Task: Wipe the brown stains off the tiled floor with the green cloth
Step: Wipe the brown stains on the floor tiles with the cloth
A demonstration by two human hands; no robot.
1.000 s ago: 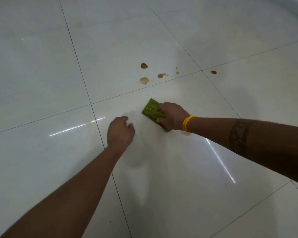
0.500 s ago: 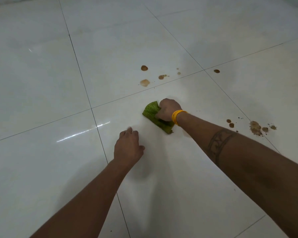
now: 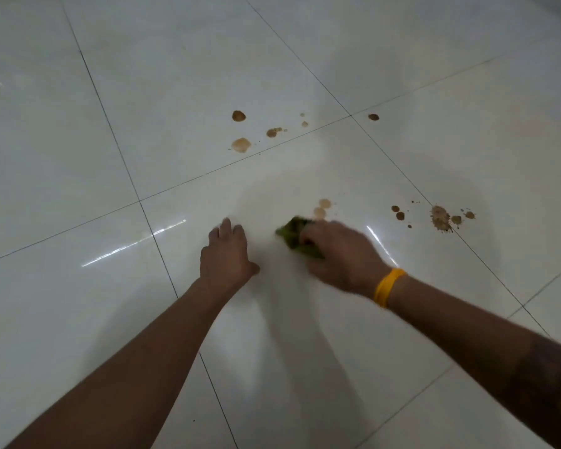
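My right hand point(image 3: 340, 254), blurred by motion and wearing a yellow wristband, presses the crumpled green cloth point(image 3: 292, 233) onto the white tiled floor point(image 3: 337, 367). Two pale brown stains point(image 3: 322, 208) lie just beyond the cloth's far edge. My left hand point(image 3: 225, 256) rests flat on the tile to the left, fingers spread, holding nothing. A cluster of brown stains point(image 3: 241, 144) sits farther away near a grout line. Another speckled brown patch point(image 3: 440, 218) with small drops point(image 3: 397, 212) lies to the right.
Dark grout lines point(image 3: 162, 251) cross the glossy tiles, and light streaks reflect off the floor. A lone brown drop point(image 3: 373, 117) sits past the far tile junction.
My right hand has dragged the cloth toward me and rightward, uncovering two pale stains beyond it. My left hand stays planted on the tile beside it.
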